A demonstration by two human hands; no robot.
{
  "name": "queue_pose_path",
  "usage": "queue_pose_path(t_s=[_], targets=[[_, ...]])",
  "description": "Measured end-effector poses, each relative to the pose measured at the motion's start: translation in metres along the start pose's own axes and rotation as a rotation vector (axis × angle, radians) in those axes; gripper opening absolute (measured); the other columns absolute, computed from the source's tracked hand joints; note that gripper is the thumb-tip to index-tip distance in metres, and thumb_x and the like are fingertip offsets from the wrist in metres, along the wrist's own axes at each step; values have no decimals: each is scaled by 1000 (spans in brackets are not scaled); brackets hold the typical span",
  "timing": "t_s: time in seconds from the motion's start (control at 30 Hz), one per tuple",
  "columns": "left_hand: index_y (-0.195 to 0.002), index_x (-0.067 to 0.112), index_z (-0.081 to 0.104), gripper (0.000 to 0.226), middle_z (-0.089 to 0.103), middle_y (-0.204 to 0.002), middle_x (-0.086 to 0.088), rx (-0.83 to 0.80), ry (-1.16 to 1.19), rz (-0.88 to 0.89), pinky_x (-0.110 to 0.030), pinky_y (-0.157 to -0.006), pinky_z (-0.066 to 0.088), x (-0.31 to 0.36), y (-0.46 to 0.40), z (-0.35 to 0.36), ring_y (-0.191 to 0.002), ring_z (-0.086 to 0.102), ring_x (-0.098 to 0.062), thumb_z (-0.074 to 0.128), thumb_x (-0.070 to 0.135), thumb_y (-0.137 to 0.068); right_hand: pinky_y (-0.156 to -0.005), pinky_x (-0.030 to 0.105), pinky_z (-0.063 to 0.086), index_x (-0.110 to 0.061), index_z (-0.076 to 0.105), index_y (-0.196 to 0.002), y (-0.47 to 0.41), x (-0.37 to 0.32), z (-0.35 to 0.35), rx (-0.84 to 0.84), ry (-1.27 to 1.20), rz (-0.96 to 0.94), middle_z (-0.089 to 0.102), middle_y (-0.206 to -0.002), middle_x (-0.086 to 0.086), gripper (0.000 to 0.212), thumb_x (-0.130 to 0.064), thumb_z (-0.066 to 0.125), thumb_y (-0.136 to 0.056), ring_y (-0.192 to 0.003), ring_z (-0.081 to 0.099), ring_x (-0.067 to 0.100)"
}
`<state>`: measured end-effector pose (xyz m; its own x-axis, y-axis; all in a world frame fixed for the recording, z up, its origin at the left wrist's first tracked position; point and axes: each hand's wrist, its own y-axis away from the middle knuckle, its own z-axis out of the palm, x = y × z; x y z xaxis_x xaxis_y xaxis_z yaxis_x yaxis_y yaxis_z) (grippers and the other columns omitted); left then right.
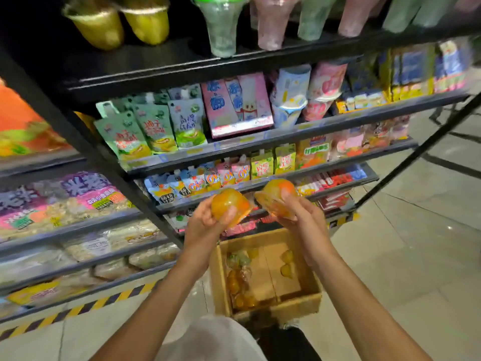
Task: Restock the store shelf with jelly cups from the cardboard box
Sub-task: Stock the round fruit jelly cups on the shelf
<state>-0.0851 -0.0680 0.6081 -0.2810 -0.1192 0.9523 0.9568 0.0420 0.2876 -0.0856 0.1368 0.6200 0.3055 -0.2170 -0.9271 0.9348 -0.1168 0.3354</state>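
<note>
Nearest the camera, a pale garment (216, 337) is seen at the bottom edge, and two bare forearms are stretched forward from it. On the grey tiled floor (406, 269) just beyond, an open brown cardboard box (276, 307) is set at the foot of the shelving; a loose cluster of orange and yellow jelly cups (240, 280) is gathered along its left inner side, and two more yellowish cups (286, 264) are lying apart on its bare bottom.

Above the box, an orange translucent jelly cup (230, 204) is gripped by the left hand (205, 220), the fingers curled round it and the thumb laid across its front. Just beside it, a second orange jelly cup (277, 196) is held by the right hand (302, 217), its fingers wrapped over the cup's side. The two cups are held close together, not quite touching.

Behind the hands, the black metal store shelf (260, 138) is filled with green spouted pouches (145, 128), pink boxes (234, 105) and blue-and-orange pouches (192, 182). On the top tier, yellow plastic cups (117, 22) are stood beside tall green and pink cups (247, 22).
</note>
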Motion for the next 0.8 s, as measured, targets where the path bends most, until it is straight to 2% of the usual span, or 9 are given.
queue_pose_path(t_s=[0.1, 0.2, 0.33, 0.43, 0.53, 0.6, 0.67, 0.73, 0.8], targets=[[-131, 24, 58, 61, 70, -122, 4, 30, -7, 102, -20, -89, 57, 37, 4, -7, -110, 69, -8, 79, 31, -74, -99, 38, 54, -9, 71, -120, 0, -28, 13, -83, 32, -86, 77, -112, 4, 35, -32, 67, -95, -109, 71, 17], [-131, 28, 58, 63, 70, -123, 8, 55, -44, 189, -21, -92, 55, 70, 10, -10, -112, 67, -6, 79, 36, -72, -103, 41, 52, -5, 62, -133, -5, -55, 25, -165, 27, -138, 74, -120, 6, 58, -38, 76, -88, -113, 70, 19], [-127, 36, 62, 56, 70, -121, 13, 125, -61, 331, -24, -92, 56, 111, 23, -10, -109, 67, -3, 79, 33, -74, -100, 36, 51, -13, 67, -127, -9, -96, 34, -302, 76, -227, 76, -117, 3, 42, -33, 70, -90, -113, 70, 18], [-130, 30, 62, 57, 70, -123, 8, 187, -50, 439, -22, -91, 56, 144, 30, -7, -111, 68, -6, 78, 27, -76, -98, 34, 53, -13, 67, -125, -14, -132, 42, -381, 77, -289, 76, -114, 3, 35, -26, 68, -93, -109, 72, 21], [-131, 23, 62, 57, 72, -119, 4, 259, -55, 537, -19, -90, 55, 178, 30, -5, -110, 68, -9, 77, 21, -76, -92, 28, 57, -13, 65, -125, -19, -171, 58, -432, 71, -350, 77, -113, 1, 35, -24, 69, -92, -108, 72, 15], [-132, 26, 61, 55, 70, -122, 4, 284, -91, 591, -22, -91, 55, 199, 28, -6, -113, 67, -9, 77, 22, -79, -88, 26, 55, -15, 65, -124, -23, -195, 71, -464, 77, -405, 76, -113, -2, 39, -28, 71, -88, -107, 71, 11], [-132, 29, 60, 54, 69, -125, 5, 313, -130, 635, -27, -94, 55, 219, 24, -10, -115, 66, -9, 77, 26, -81, -93, 30, 52, -19, 67, -124, -26, -220, 87, -491, 98, -461, 76, -115, -5, 46, -36, 75, -82, -110, 70, 10], [-133, 27, 58, 55, 68, -125, 6, 356, -150, 671, -27, -97, 54, 238, 15, -16, -115, 65, -7, 77, 27, -81, -100, 34, 52, -22, 70, -120, -34, -239, 103, -510, 128, -518, 76, -114, -6, 42, -39, 76, -82, -110, 70, 9], [-135, 25, 56, 55, 66, -126, 6, 399, -187, 706, -27, -100, 53, 255, 2, -23, -115, 64, -3, 76, 26, -84, -99, 28, 52, -23, 71, -119, -44, -255, 120, -516, 164, -577, 76, -112, -7, 37, -37, 77, -85, -107, 70, 5]])
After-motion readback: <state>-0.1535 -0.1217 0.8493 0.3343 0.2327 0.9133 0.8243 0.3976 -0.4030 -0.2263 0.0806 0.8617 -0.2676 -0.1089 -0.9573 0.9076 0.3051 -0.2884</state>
